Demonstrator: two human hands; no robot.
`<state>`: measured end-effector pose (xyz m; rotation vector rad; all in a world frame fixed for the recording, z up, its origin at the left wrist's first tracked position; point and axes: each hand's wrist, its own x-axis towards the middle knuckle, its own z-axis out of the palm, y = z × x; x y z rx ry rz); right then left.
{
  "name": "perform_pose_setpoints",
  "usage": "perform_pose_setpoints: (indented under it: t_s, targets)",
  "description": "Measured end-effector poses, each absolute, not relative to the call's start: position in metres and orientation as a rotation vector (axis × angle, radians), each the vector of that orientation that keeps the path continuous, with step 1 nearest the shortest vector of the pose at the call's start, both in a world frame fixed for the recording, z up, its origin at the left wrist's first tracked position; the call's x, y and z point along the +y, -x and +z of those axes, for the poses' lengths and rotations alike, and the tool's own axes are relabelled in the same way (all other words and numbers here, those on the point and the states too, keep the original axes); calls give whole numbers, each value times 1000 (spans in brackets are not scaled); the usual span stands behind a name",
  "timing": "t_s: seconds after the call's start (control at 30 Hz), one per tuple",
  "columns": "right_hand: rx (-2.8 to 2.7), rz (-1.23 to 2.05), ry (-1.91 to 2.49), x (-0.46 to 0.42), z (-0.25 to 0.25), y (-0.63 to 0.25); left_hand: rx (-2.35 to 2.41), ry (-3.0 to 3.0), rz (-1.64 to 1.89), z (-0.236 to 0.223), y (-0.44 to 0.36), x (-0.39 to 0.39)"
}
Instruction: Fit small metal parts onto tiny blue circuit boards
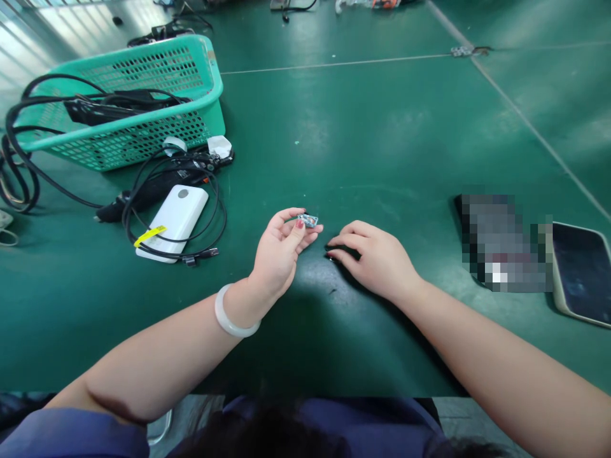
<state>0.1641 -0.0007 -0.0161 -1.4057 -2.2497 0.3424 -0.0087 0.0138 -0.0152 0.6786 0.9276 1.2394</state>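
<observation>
Between the thumb and fingers of my left hand (281, 248) is a small bluish rectangular piece (308, 220), which looks like a small circuit board with fine parts on it. A pale bangle circles that wrist. My right hand (375, 257) rests low over the green table just to the right, its thumb and index fingertips brought close together at the surface. A tiny shiny speck shows by the thumb tip; whether the fingers grip it is too small to tell.
A green plastic basket (210, 114) with black cables and a black device stands at the upper left. Before it lie a black handheld tool (157, 184), a white power bank (179, 213) and a coiled cable (224, 222). A pixelated dark object (501, 235) and a phone (585, 273) lie right.
</observation>
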Motion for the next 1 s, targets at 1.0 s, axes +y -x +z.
perform_pose_setpoints:
  t_s: [1.0]
  targets:
    - [-1953, 149, 1442, -3, -8, -160, 994, -1008, 1151, -15, 6, 5]
